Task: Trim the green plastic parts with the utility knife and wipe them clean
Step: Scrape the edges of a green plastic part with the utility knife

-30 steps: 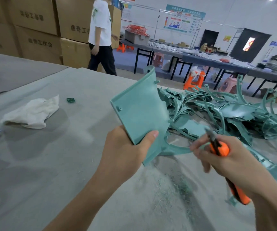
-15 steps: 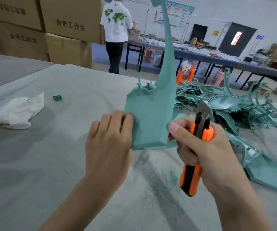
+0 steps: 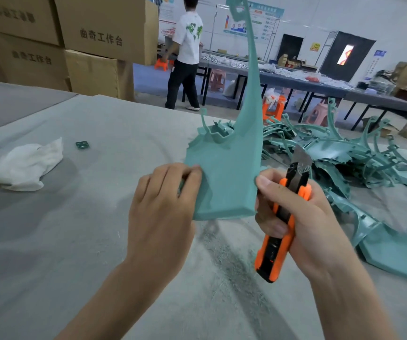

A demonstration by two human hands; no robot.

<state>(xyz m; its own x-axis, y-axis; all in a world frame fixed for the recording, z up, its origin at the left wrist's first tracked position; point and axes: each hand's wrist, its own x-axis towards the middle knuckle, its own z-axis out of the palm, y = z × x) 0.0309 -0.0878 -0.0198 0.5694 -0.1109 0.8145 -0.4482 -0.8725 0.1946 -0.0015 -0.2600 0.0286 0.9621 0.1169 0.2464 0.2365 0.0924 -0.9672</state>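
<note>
Green plastic part (image 3: 224, 177): held upright between the two hands, clear of the surface (image 3: 75, 241). Its broad flat panel faces the camera and a long narrow arm rises from it, away from the hands.

Left hand (image 3: 163, 204): grips the panel's left edge, fingers curled over the front face. The thumb is hidden behind the part.

Right hand (image 3: 303, 217): fingers wrapped round the orange and black utility knife (image 3: 283, 222), with the thumb tip set against the panel's right edge. The blade (image 3: 301, 158) is extended and points up and away, just to the right of the part. Contact between blade and plastic cannot be confirmed.

Surface below and between the hands: a streak of fine green shavings (image 3: 222, 253).

Beyond and to the right of the right hand: a tangled pile of green parts (image 3: 344, 155) on the surface.

Well to the left of the left hand: a crumpled white cloth (image 3: 21, 165), with a small dark green piece (image 3: 82, 145) lying just beyond it.

Far beyond the left hand: stacked cardboard boxes (image 3: 99, 33), closed, so their contents cannot be seen.

Background past the held part: a person in a white shirt (image 3: 187, 45) stands at long tables (image 3: 295, 79) strewn with pale items too small to identify. Orange stools (image 3: 273, 106) stand beneath.
</note>
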